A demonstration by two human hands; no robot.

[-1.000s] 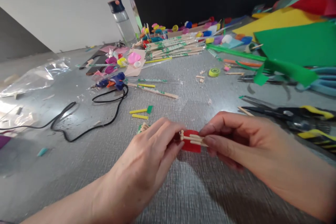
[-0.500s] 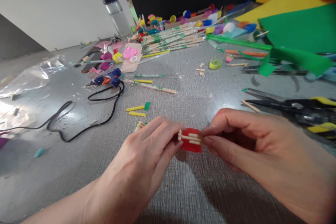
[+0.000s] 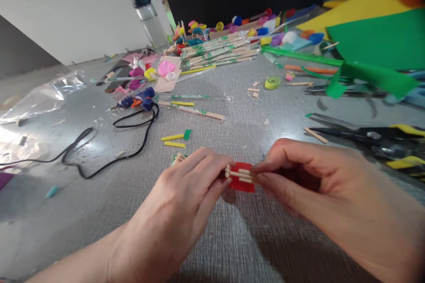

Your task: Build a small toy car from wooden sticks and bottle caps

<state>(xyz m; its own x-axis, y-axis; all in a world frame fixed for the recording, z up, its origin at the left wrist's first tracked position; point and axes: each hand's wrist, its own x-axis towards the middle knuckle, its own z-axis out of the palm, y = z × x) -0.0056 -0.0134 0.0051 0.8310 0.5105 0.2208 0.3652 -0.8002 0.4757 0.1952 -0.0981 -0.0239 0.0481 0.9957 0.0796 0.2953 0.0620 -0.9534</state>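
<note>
Between my two hands is a small red piece (image 3: 243, 184) with several short wooden sticks (image 3: 245, 176) lying along it. My left hand (image 3: 186, 194) pinches the left end, where a cluster of stick ends shows at the fingertips. My right hand (image 3: 318, 190) pinches the right end of the sticks between thumb and forefinger. The fingers hide how the sticks join the red piece. Just behind my left hand, a small bundle of cut sticks (image 3: 179, 158) shows in part. Two yellow strips (image 3: 175, 144) lie beyond it, one with a green tip.
Yellow-handled pliers (image 3: 372, 135) lie at the right, near a loose stick (image 3: 316, 135). A blue glue gun (image 3: 143, 97) with a black cord (image 3: 142, 141) is at the left. Wrapped chopsticks (image 3: 219, 51), a bottle (image 3: 151, 22), green felt (image 3: 381, 37) and a yellow-green roll (image 3: 272, 82) are farther back.
Both hands keep their pinch, and the red piece with its sticks stays in nearly the same place. The view has shifted very slightly.
</note>
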